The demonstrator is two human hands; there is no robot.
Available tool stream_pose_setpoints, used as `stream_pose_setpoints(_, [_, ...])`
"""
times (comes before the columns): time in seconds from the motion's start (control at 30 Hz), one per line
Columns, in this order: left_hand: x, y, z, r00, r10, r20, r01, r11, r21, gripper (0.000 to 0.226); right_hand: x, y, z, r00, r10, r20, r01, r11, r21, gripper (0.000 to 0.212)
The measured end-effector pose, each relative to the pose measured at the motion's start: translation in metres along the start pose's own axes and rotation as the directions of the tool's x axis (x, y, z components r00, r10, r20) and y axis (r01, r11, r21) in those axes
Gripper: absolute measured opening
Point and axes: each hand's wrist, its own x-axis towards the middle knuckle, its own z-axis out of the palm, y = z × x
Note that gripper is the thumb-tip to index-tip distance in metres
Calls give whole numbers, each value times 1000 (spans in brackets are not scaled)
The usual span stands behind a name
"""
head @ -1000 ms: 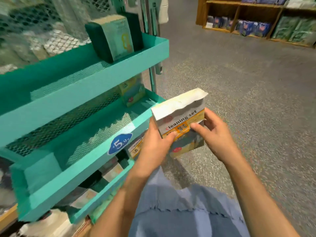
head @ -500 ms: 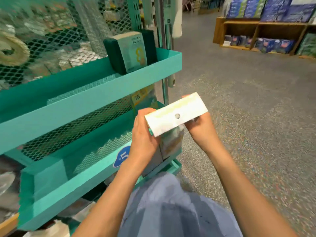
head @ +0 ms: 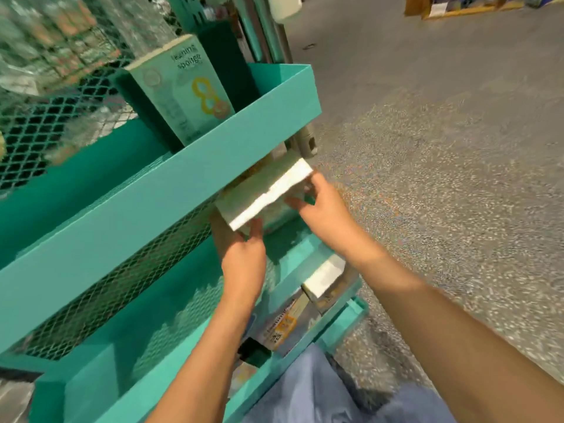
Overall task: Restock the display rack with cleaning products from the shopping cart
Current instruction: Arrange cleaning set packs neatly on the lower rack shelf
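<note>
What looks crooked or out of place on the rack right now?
Only the box that both hands are sliding onto the middle shelf sits tilted, still mid-placement. The sponge box on the top shelf leans back slightly. Nothing spilled or torn.

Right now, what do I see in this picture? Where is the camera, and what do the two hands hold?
The camera sits on a person's head and looks down, so both arms come from the bottom edge. There is no machine, only bare hands. The left hand and the right hand hold one box between them, at the middle shelf of a teal rack. The top shelf carries a sponge pack. The shelf below holds more boxes. The floor is grey.
</note>
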Motion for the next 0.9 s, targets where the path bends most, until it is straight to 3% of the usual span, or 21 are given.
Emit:
stream_pose_setpoints(0.07, [3, 8, 6, 996, 18, -93, -26, 996, -90, 38, 17, 7, 5, 1000, 1, -13, -1, 1000, 6, 46])
stream_pose_setpoints(0.13, [8, 9, 13, 985, 31, -169, -44, 996, -75, 27, 30, 14, 11, 999, 11, -52, -9, 1000, 22, 45])
stream_pose_setpoints(0.37, [13, 1, 36, 978, -122, -167, 112, 991, -67, 29, 40, 42, 38, 947, 90, -308, -104, 994, -27, 43])
stream_pose_setpoints(0.53, [18, -1, 31, 895, -434, -100, 428, 900, -78, 32, 40, 33, 37, 947, 123, -296, -108, 992, 68, 32])
stream_pose_setpoints(0.63, [23, 5, 33, 934, -310, -175, 307, 951, -46, 39, 39, 30, 34, 959, 59, -276, -65, 998, -9, 27])
stream_pose_setpoints(0.73, [23, 10, 31, 927, -334, -170, 321, 942, -101, 40, 42, 29, 32, 958, 97, -271, -93, 995, 28, 20])
stream_pose_setpoints(0.9, [20, 9, 24, 930, -345, -126, 347, 938, -1, 41, 41, 30, 37, 954, 89, -287, -120, 988, -93, 18])
